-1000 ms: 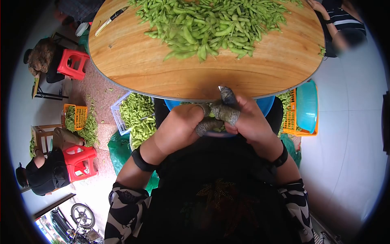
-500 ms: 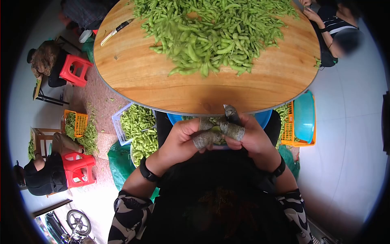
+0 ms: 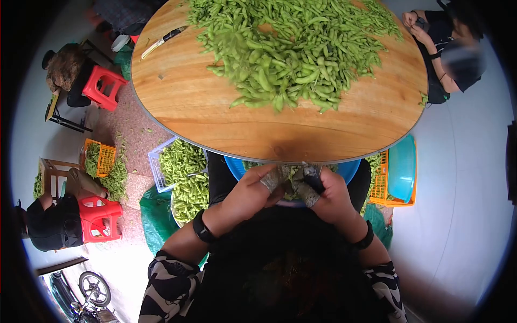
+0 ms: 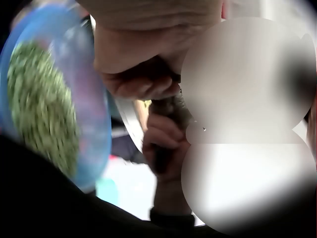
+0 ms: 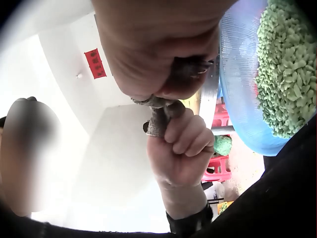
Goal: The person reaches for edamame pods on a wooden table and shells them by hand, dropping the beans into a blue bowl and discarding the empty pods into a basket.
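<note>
In the head view, my left hand and right hand meet just below the table's near edge, their thumbs wrapped in grey tape. A short dark knife is gripped in my right hand, its tip pointing up. My left fingers curl toward the thumb around a green pod, mostly hidden between the hands. The right wrist view shows the curled left hand against the right hand. Below the hands is a blue basin of green pieces. Many green pods lie piled on the round wooden table.
A black-handled knife lies at the table's left. Beside my legs stand a white crate of pods and an orange crate with a teal basket. Several people sit around, some near red stools.
The table and pods sit lower in the head view. Both hands appear lower, and the wrapped thumbs have changed angle, the right one now pointing more upward.
</note>
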A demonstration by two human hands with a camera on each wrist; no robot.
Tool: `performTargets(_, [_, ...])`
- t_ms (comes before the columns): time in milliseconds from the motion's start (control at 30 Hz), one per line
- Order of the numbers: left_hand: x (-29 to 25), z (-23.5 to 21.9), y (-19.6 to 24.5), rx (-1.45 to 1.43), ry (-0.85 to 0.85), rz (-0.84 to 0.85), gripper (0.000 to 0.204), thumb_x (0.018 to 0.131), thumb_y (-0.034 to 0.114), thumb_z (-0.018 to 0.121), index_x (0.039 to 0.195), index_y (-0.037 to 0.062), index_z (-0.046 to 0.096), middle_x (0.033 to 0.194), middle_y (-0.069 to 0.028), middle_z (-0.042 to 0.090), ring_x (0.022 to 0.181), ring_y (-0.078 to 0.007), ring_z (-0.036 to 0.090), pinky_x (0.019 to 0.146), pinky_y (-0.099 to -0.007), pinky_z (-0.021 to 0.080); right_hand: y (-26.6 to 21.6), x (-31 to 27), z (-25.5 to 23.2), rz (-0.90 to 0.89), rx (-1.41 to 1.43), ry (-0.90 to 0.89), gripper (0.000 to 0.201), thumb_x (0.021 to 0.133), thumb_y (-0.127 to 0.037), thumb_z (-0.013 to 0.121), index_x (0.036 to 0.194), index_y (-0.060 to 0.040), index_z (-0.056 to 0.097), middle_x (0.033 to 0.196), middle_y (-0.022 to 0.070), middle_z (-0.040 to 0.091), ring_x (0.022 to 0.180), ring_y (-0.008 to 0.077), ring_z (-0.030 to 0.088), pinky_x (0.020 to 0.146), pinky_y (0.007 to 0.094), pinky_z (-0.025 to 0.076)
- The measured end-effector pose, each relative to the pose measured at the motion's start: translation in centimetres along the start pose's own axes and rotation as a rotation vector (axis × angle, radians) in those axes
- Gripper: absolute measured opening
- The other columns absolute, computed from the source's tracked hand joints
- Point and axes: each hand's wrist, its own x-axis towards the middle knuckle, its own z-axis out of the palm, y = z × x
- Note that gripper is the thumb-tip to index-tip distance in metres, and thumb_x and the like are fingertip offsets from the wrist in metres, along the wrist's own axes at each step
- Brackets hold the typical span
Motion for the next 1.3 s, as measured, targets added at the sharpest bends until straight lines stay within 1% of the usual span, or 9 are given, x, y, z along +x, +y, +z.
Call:
performTargets(67, [0.1,-0.7,0.0,-0.426,-0.095,-0.244,0.024,0.1,0.026,0.049,0.09,0.0063,0.059,0.063,0.004,0.049,0.053,-0.0048,0.04,0.047,-0.0206,0.031,-0.3,0.1,0.0,-0.162,-0.141,-0.001,0.017,0.087,-0.005,0.064,0.103,-0.0005,0.06,0.086,0.003,0.065,0.075,0.0108,0.061,0.068,0.024,0.049])
performTargets(267, [-0.5,-0.7,-0.8,-0.078,-0.007,0.026,0.031,0.1,0.03,0.049,0.086,0.0063,0.062,0.06,0.0043,0.047,0.052,-0.0034,0.039,0.047,-0.0199,0.03,-0.5,0.5,-1.0,-0.253,-0.014,-0.128,0.021,0.084,-0.009,0.069,0.101,0.0012,0.063,0.088,0.0071,0.067,0.08,0.0151,0.063,0.072,0.0303,0.051])
performTargets(333, [-0.7,-0.4,-1.0,0.008,-0.016,0.064,0.033,0.1,0.031,0.049,0.084,0.0063,0.063,0.059,0.0042,0.047,0.051,-0.0038,0.039,0.046,-0.0198,0.03,-0.9,0.6,-1.0,0.233,0.222,0.008,0.019,0.087,-0.008,0.067,0.102,0.0022,0.063,0.089,0.0046,0.067,0.082,0.0103,0.061,0.073,0.0276,0.051])
performTargets(500, [-0.7,0.1,-0.3,0.001,-0.001,0.032,0.036,0.1,0.036,0.048,0.088,0.0063,0.063,0.057,0.0049,0.047,0.045,-0.0042,0.037,0.043,-0.0199,0.03,-0.3,0.8,-0.3,0.38,0.403,-0.163,0.021,0.088,-0.008,0.065,0.106,0.0016,0.061,0.093,0.0037,0.067,0.086,0.0078,0.06,0.077,0.0253,0.051])
performTargets(567, [-0.6,0.0,0.8,-0.575,-0.162,-0.246,0.04,0.099,0.043,0.047,0.093,0.0063,0.062,0.055,0.0053,0.046,0.042,-0.0038,0.033,0.04,-0.0201,0.026,-0.6,0.6,0.7,0.018,0.294,-0.069,0.021,0.088,-0.008,0.065,0.107,0.0002,0.061,0.094,0.003,0.067,0.085,0.0095,0.061,0.075,0.0266,0.051])
performTargets(700, [-0.8,-0.2,0.7,-0.757,-0.335,-0.313,0.043,0.097,0.048,0.048,0.098,0.0064,0.06,0.057,0.005,0.046,0.041,-0.003,0.028,0.039,-0.0198,0.021,-0.6,0.8,0.8,-0.225,0.211,-0.076,0.022,0.088,-0.009,0.065,0.107,-0.0009,0.061,0.096,0.0046,0.067,0.084,0.0113,0.062,0.073,0.0278,0.051])
performTargets(800, [-0.4,-0.3,0.9,-0.546,-0.146,-0.428,0.043,0.096,0.048,0.05,0.099,0.0068,0.06,0.06,0.004,0.048,0.042,-0.0029,0.029,0.039,-0.0194,0.019,-0.1,0.7,0.5,-0.229,-0.046,-0.039,0.026,0.084,-0.012,0.069,0.106,-0.0006,0.061,0.094,0.0089,0.067,0.084,0.0169,0.065,0.07,0.0297,0.051])
performTargets(967, [-0.1,0.1,0.2,-0.531,-0.173,-0.339,0.039,0.097,0.044,0.049,0.102,0.0066,0.06,0.065,0.0033,0.05,0.045,-0.0027,0.03,0.04,-0.0197,0.019,-0.9,1.0,1.5,-0.288,-0.37,0.122,0.034,0.071,-0.011,0.074,0.1,-0.0006,0.06,0.095,0.0148,0.064,0.083,0.0345,0.065,0.069,0.0373,0.052])
performTargets(1300, [-3.4,-5.6,-1.1,-0.05,0.256,0.038,0.028,0.098,0.029,0.052,0.095,0.0033,0.063,0.068,0.0023,0.053,0.05,-0.0056,0.04,0.046,-0.0213,0.031,-1.9,1.9,-0.2,-0.434,-0.671,0.08,0.022,0.074,-0.005,0.071,0.095,0.0008,0.064,0.092,0.0152,0.065,0.08,0.0327,0.065,0.07,0.0361,0.052])
